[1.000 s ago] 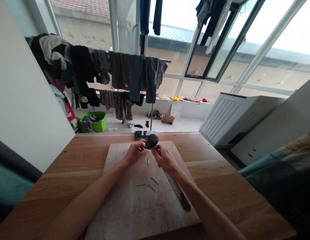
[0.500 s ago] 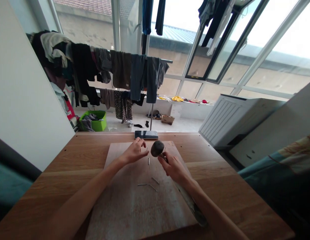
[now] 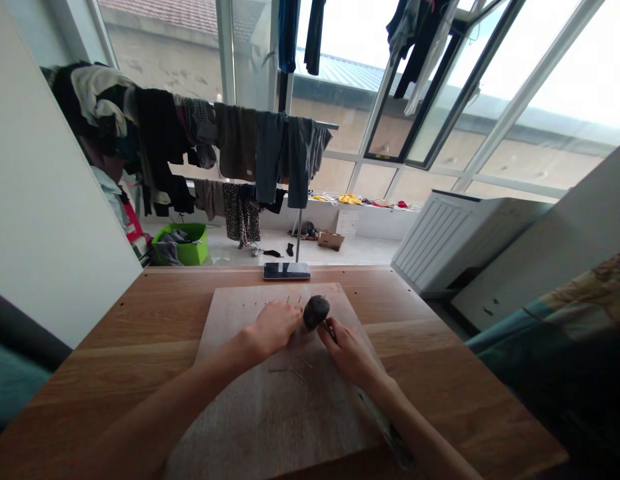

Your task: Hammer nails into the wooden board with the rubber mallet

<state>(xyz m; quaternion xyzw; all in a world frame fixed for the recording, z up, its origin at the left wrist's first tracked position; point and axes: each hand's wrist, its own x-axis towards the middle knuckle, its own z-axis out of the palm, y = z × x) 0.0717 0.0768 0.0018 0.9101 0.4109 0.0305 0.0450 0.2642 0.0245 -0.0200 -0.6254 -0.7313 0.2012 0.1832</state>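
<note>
A pale wooden board (image 3: 250, 413) lies on the wooden table (image 3: 140, 320). My right hand (image 3: 353, 353) is closed round the handle of a hammer, whose dark head (image 3: 316, 311) hangs just above the board. My left hand (image 3: 274, 327) rests curled on the board right beside the hammer head, fingers pinched together; what they pinch is hidden. Loose nails (image 3: 296, 368) lie on the board between my wrists. Two thin nails (image 3: 294, 299) stand upright in the board near its far edge.
A phone (image 3: 287, 271) lies flat at the table's far edge. Beyond the table a drying rack (image 3: 250, 147) carries hung clothes, with a green basket (image 3: 186, 241) on the floor. A white radiator-like unit (image 3: 440, 233) leans at the right.
My left hand has come down onto the board and closed beside the hammer head. The hammer head has dropped slightly toward the board.
</note>
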